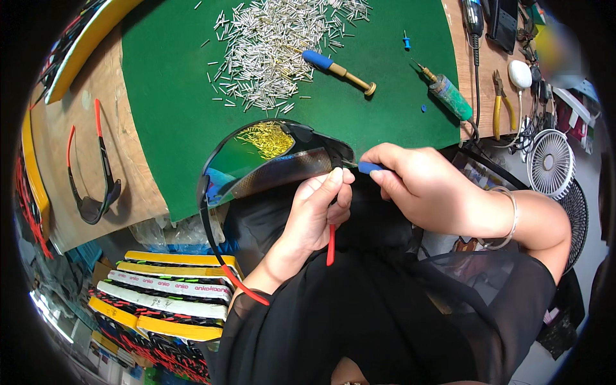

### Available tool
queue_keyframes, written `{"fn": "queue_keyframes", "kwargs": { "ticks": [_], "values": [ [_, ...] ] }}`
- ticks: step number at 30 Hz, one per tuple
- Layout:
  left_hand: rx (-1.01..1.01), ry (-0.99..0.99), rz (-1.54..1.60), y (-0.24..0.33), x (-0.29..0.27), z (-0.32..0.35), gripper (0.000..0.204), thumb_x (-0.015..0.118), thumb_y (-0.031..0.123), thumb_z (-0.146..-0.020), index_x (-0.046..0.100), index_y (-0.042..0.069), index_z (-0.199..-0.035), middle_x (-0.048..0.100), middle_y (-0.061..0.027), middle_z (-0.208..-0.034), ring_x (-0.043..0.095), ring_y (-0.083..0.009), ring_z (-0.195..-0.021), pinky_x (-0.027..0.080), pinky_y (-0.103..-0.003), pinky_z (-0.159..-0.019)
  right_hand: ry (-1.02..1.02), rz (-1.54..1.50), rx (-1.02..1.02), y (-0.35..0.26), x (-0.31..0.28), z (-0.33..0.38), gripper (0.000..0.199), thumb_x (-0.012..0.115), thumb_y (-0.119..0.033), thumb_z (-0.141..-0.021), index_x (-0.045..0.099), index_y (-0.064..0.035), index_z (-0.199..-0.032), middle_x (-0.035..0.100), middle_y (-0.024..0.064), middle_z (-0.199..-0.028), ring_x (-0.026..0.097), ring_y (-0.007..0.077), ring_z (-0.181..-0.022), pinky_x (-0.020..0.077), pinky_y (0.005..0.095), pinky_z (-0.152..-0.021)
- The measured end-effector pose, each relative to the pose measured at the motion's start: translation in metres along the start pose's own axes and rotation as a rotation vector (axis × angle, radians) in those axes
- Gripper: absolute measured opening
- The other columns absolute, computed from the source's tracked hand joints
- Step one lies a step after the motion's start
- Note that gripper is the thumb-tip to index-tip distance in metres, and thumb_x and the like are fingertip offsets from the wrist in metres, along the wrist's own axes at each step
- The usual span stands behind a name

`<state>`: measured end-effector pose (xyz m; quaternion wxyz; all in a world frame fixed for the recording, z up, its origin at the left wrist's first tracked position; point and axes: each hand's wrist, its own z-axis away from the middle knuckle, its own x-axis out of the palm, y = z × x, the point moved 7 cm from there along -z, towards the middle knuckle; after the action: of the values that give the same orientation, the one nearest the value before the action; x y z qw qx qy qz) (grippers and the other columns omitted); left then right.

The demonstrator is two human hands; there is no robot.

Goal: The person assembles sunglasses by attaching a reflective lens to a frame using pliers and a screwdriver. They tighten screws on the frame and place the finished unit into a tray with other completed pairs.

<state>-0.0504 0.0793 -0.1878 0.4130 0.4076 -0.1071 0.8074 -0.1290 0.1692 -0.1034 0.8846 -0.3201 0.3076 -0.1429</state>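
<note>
My left hand point(314, 208) pinches a pair of black wraparound sunglasses point(282, 172) by one hinge corner, just in front of my body. One red-tipped arm of the sunglasses curves down over my left forearm; another red tip hangs below my fingers. My right hand point(430, 189) grips a blue-handled tool point(368, 167), its thin end at that same hinge corner, close to my left fingertips. My fingers hide the exact contact point. Through and beside the lens shows a small heap of yellow pins point(266, 138) on the green mat point(173, 77).
Silver pins point(269, 54) lie heaped at the far side, beside a blue-and-brass hand screwdriver point(350, 72). To the right are a corded green tool point(449, 97), yellow-handled pliers point(499, 106) and a white fan point(550, 163). Other sunglasses point(93, 205) rest left; foam-edged racks point(170, 285) stand lower left.
</note>
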Motion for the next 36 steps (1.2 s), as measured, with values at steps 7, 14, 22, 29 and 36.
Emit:
{"fn": "queue_keyframes", "kwargs": {
  "ticks": [7, 14, 22, 29, 36],
  "values": [
    [-0.026, -0.006, 0.012, -0.002, -0.002, -0.002, 0.023, 0.045, 0.030, -0.092, 0.049, 0.009, -0.085, 0.037, 0.0055, -0.056, 0.027, -0.0032, -0.042, 0.023, -0.016, -0.040, -0.183, -0.448, 0.326, 0.008, 0.007, -0.003, 0.021, 0.046, -0.012, -0.086, 0.054, 0.0022, -0.099, 0.057, 0.0064, -0.071, 0.052, 0.0116, -0.065, 0.0433, 0.0262, -0.060],
    [-0.050, 0.002, -0.031, -0.001, 0.001, -0.001, 0.026, 0.044, 0.034, -0.092, 0.048, 0.011, -0.081, 0.035, 0.0057, -0.055, 0.024, -0.0038, -0.042, 0.020, -0.018, -0.040, -0.159, -0.438, 0.433, 0.002, 0.009, -0.001, 0.017, 0.046, -0.005, -0.088, 0.054, -0.0003, -0.102, 0.053, -0.0005, -0.068, 0.047, 0.0054, -0.062, 0.0405, 0.0200, -0.058],
    [-0.039, 0.005, -0.034, 0.000, -0.001, -0.002, 0.027, 0.043, 0.033, -0.092, 0.047, 0.010, -0.080, 0.036, 0.0044, -0.054, 0.025, -0.0044, -0.042, 0.020, -0.019, -0.040, -0.189, -0.459, 0.448, 0.002, 0.006, -0.005, 0.020, 0.044, -0.014, -0.088, 0.058, -0.0003, -0.095, 0.057, 0.0048, -0.070, 0.053, 0.0105, -0.064, 0.0435, 0.0250, -0.059],
    [-0.044, -0.072, 0.034, -0.005, -0.006, -0.004, 0.025, 0.040, 0.029, -0.094, 0.050, 0.007, -0.088, 0.040, 0.0027, -0.057, 0.027, -0.0049, -0.042, 0.021, -0.019, -0.040, -0.226, -0.571, 0.558, -0.004, 0.014, 0.001, 0.019, 0.042, -0.014, -0.089, 0.056, -0.0028, -0.094, 0.053, 0.0016, -0.068, 0.047, 0.0066, -0.061, 0.0399, 0.0220, -0.054],
    [-0.119, -0.064, 0.064, -0.003, -0.001, -0.003, 0.024, 0.041, 0.029, -0.094, 0.052, 0.010, -0.085, 0.040, 0.0040, -0.057, 0.026, -0.0047, -0.043, 0.021, -0.019, -0.041, -0.207, -0.467, 0.520, -0.005, 0.009, -0.005, 0.018, 0.043, -0.011, -0.086, 0.057, 0.0005, -0.089, 0.054, 0.0065, -0.063, 0.051, 0.0117, -0.058, 0.0412, 0.0259, -0.054]
  ]
}}
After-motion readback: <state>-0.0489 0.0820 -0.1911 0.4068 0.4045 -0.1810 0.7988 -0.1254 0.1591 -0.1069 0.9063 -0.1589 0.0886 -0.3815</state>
